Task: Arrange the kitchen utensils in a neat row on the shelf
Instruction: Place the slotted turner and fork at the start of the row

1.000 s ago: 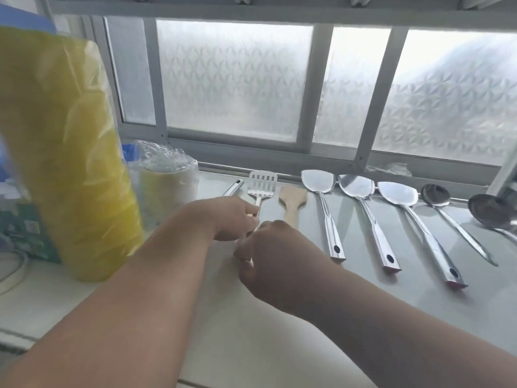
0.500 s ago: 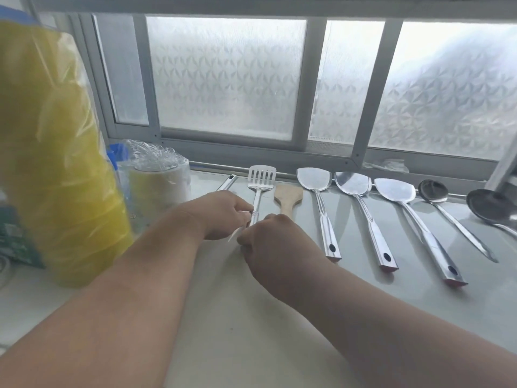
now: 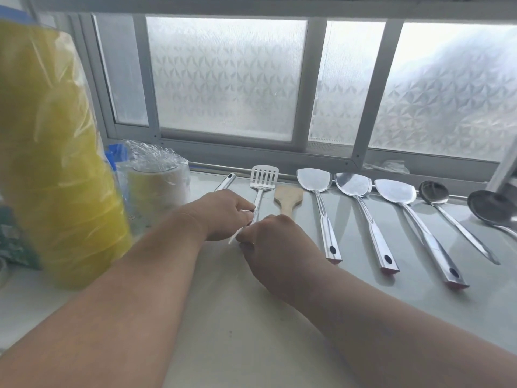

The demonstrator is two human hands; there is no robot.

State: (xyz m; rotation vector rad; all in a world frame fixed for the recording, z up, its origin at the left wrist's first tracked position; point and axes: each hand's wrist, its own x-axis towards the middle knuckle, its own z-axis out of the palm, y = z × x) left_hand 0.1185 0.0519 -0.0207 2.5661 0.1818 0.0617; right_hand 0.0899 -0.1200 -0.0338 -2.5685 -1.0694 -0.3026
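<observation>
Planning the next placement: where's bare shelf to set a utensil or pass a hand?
Free: the wide near strip of shelf in front of the three steel turners' handle ends. Crowded: the far row under the window, where left hand and right hand meet at the slotted spatula, and the wrapped yellow stack at left.

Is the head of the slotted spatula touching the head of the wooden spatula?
Apart. The head view shows a strip of bare shelf between the slotted spatula and the wooden spatula, which lies lower and to its right.
</observation>
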